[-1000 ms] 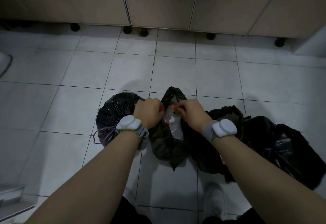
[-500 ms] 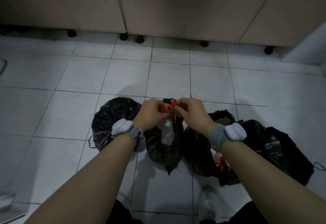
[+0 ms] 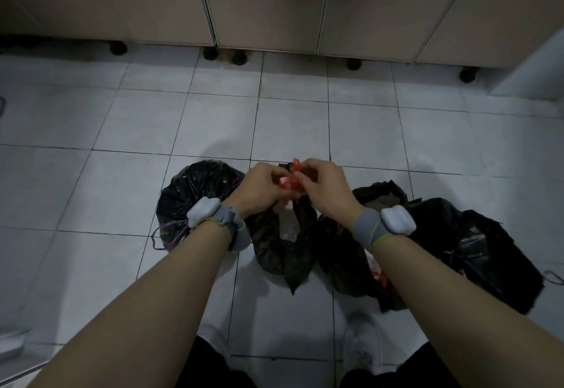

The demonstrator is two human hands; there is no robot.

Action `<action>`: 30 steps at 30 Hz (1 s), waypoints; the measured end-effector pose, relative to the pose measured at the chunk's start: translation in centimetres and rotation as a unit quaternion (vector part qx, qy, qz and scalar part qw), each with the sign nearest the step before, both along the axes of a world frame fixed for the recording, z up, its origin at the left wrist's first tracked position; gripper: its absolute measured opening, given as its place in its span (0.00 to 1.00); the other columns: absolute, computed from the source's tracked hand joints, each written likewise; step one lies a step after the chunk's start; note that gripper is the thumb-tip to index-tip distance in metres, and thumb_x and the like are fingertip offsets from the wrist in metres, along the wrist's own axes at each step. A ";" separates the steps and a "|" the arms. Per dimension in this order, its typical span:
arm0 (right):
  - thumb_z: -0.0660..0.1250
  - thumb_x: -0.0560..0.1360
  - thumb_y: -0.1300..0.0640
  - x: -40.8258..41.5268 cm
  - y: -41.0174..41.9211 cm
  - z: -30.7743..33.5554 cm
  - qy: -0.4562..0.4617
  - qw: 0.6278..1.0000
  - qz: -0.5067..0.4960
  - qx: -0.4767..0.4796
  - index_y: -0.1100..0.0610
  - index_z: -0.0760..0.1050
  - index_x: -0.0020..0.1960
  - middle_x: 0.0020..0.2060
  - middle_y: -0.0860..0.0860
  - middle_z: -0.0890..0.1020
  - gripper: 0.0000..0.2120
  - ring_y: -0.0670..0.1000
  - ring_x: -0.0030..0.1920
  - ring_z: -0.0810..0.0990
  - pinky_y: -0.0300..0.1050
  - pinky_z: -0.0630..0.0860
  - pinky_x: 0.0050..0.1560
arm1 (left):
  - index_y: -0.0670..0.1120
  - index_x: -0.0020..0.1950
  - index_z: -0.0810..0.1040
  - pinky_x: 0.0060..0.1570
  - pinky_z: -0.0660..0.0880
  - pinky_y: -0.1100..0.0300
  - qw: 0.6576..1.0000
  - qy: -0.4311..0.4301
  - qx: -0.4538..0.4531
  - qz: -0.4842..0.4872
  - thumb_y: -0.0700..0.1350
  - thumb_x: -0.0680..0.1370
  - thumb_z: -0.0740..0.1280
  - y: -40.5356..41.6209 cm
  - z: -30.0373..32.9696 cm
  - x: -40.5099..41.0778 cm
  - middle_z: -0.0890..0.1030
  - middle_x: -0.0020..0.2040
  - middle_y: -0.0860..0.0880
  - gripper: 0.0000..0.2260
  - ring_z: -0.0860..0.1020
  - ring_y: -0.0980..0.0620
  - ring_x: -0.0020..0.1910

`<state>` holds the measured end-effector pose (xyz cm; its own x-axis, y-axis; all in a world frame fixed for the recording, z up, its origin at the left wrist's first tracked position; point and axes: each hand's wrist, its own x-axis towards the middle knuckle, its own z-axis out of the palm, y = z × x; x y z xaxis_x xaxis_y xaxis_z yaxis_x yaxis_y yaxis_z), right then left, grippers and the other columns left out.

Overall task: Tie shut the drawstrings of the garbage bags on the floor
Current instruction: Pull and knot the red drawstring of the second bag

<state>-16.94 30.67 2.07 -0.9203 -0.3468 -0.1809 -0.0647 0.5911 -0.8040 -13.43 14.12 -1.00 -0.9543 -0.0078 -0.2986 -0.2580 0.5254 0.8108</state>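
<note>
Several black garbage bags lie in a row on the white tiled floor. Over the middle bag (image 3: 283, 253), my left hand (image 3: 261, 187) and my right hand (image 3: 323, 189) meet, both pinching its red drawstring (image 3: 291, 178) at the bag's neck. A clear plastic item (image 3: 288, 227) shows through the bag's mouth below my hands. The left bag (image 3: 192, 198) is gathered shut with a purple drawstring (image 3: 171, 230). To the right lie an open bag (image 3: 351, 259) showing red inside and a further bag (image 3: 476, 250) that sags open.
Beige cabinet doors (image 3: 268, 3) on short black feet (image 3: 210, 53) run along the far side. A pale wall corner (image 3: 531, 70) juts in at the right. My white shoes (image 3: 363, 345) stand just behind the bags. A pale object (image 3: 12, 342) sits at the lower left edge.
My hands have come together at the top of the middle bag and lifted the red drawstring up. The view has tilted slightly, so the bags sit lower in the frame.
</note>
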 end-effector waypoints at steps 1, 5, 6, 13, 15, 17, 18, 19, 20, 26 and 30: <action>0.69 0.78 0.61 -0.1 -0.1 0.0 -0.013 1.000 -0.006 -0.010 0.59 0.82 0.56 0.41 0.52 0.85 0.08 0.44 0.37 0.81 0.32 0.78 0.41 | 0.50 0.44 0.88 0.42 0.75 0.63 1.000 -0.001 0.006 0.004 0.47 0.69 0.82 -0.1 -0.1 0.0 0.84 0.34 0.55 0.07 0.78 0.62 0.33; 0.71 0.77 0.62 -0.3 0.0 0.1 -0.041 0.998 -0.016 -0.054 0.59 0.79 0.59 0.38 0.56 0.86 0.11 0.49 0.32 0.82 0.40 0.82 0.40 | 0.48 0.41 0.88 0.47 0.82 0.54 0.999 0.002 0.023 0.024 0.44 0.72 0.81 -0.4 -0.2 0.1 0.88 0.36 0.48 0.03 0.86 0.52 0.37; 0.71 0.77 0.61 -0.4 0.1 0.1 -0.043 0.997 -0.018 -0.058 0.60 0.79 0.60 0.38 0.57 0.86 0.11 0.51 0.34 0.84 0.43 0.83 0.42 | 0.47 0.43 0.89 0.49 0.84 0.51 0.999 0.001 0.030 0.030 0.44 0.72 0.80 -0.5 -0.3 0.1 0.88 0.37 0.46 0.03 0.87 0.49 0.40; 0.66 0.79 0.66 -0.6 1.1 -1.3 -0.061 0.997 -0.038 -0.005 0.61 0.80 0.61 0.45 0.59 0.86 0.12 0.50 0.37 0.83 0.36 0.81 0.46 | 0.44 0.43 0.88 0.44 0.85 0.53 0.994 0.007 0.062 0.085 0.42 0.73 0.81 -0.6 -0.6 0.0 0.88 0.39 0.45 0.04 0.86 0.53 0.35; 0.68 0.77 0.66 -0.6 1.4 -1.6 -0.043 0.999 -0.016 0.028 0.60 0.81 0.61 0.51 0.54 0.86 0.13 0.48 0.41 0.83 0.39 0.81 0.53 | 0.46 0.43 0.88 0.44 0.85 0.53 0.994 0.004 0.073 0.087 0.42 0.73 0.81 -0.6 -0.6 0.0 0.88 0.39 0.46 0.03 0.87 0.53 0.36; 0.72 0.75 0.63 -0.4 1.4 -1.7 -0.021 0.998 0.023 0.047 0.56 0.84 0.60 0.50 0.49 0.86 0.13 0.44 0.40 0.81 0.27 0.76 0.49 | 0.45 0.44 0.89 0.48 0.86 0.50 0.992 -0.004 0.085 0.088 0.42 0.73 0.80 -0.6 -0.6 -0.1 0.88 0.40 0.46 0.03 0.88 0.48 0.39; 0.73 0.74 0.61 -0.2 1.3 -1.7 -0.014 0.998 0.039 0.051 0.55 0.84 0.59 0.48 0.48 0.86 0.13 0.42 0.38 0.80 0.22 0.73 0.45 | 0.44 0.45 0.89 0.50 0.86 0.47 0.992 -0.007 0.088 0.091 0.42 0.73 0.80 -0.6 -0.6 -0.1 0.89 0.40 0.45 0.03 0.88 0.46 0.41; 0.75 0.73 0.59 -0.1 1.2 -1.8 -0.008 0.997 0.052 0.050 0.54 0.85 0.58 0.47 0.47 0.85 0.13 0.40 0.38 0.79 0.21 0.72 0.41 | 0.43 0.46 0.89 0.52 0.85 0.44 0.991 -0.008 0.091 0.095 0.42 0.73 0.80 -0.6 -0.6 -0.1 0.89 0.41 0.44 0.04 0.88 0.44 0.42; 0.76 0.73 0.58 0.0 1.1 -1.9 -0.004 0.997 0.061 0.048 0.53 0.85 0.57 0.45 0.46 0.85 0.12 0.40 0.37 0.79 0.22 0.72 0.40 | 0.43 0.46 0.89 0.53 0.85 0.43 0.991 -0.010 0.093 0.098 0.43 0.73 0.80 -0.6 -0.6 -0.1 0.89 0.41 0.43 0.05 0.88 0.43 0.43; 0.74 0.75 0.60 0.0 0.8 -2.7 -0.022 0.999 0.031 0.012 0.56 0.86 0.54 0.40 0.45 0.85 0.08 0.38 0.40 0.82 0.23 0.74 0.44 | 0.40 0.49 0.86 0.53 0.84 0.39 0.986 -0.005 0.112 0.127 0.42 0.70 0.83 -0.6 -0.3 -0.2 0.87 0.44 0.37 0.12 0.87 0.35 0.47; 0.74 0.75 0.59 -0.5 1.0 -3.2 -0.044 0.999 0.008 0.019 0.57 0.87 0.53 0.37 0.49 0.85 0.07 0.42 0.35 0.81 0.33 0.75 0.44 | 0.41 0.51 0.83 0.53 0.83 0.50 0.979 -0.021 0.136 0.149 0.35 0.67 0.83 -0.7 0.2 -0.3 0.88 0.44 0.41 0.16 0.87 0.47 0.43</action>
